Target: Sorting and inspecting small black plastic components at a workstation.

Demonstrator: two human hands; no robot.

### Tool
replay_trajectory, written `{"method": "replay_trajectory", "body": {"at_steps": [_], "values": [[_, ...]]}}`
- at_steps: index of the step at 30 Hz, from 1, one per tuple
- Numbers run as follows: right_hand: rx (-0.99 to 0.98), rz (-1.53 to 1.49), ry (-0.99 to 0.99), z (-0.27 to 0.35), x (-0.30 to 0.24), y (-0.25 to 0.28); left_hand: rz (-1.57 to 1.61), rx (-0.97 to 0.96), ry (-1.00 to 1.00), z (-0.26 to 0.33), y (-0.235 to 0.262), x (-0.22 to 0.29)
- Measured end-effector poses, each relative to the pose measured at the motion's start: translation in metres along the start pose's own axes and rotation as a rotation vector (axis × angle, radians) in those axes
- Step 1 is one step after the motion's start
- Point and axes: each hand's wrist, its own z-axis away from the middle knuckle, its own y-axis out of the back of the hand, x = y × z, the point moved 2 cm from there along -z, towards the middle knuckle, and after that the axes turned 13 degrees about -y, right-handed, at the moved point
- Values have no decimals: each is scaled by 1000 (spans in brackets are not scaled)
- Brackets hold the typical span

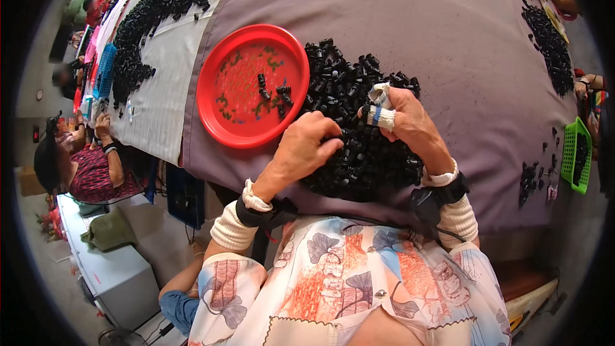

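A heap of small black plastic parts (359, 160), short and tube-like, lies on the cloth in front of me. Over its left side is my left hand (301, 147), fingers curled and thumb drawn in near the index finger; what they grip, if anything, is hidden. My right hand (413, 122) is closed above the heap's right side. Its thumb and a finger wear white knit covers (382, 117), one with a blue stripe, and dark parts show at their tips. A round red plastic tray (218, 131) stands left of the heap, with a few black parts (282, 93) inside.
Purple-grey cloth (448, 32) covers the table. More black parts (173, 0) are heaped on a pale cloth at far left, others (548, 48) at far right. A green basket (570, 154) sits at the right edge. Another person (96, 170) sits at left beside a white cabinet (118, 282).
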Motion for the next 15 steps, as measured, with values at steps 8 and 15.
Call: {"method": "replay_trajectory", "body": {"at_steps": [8, 15], "values": [[-51, 8, -2, 0, -18, -5, 1461, 491, 353, -16, 23, 0], [-56, 79, 75, -2, -36, -8, 1759, 538, 285, -29, 13, 6]]}}
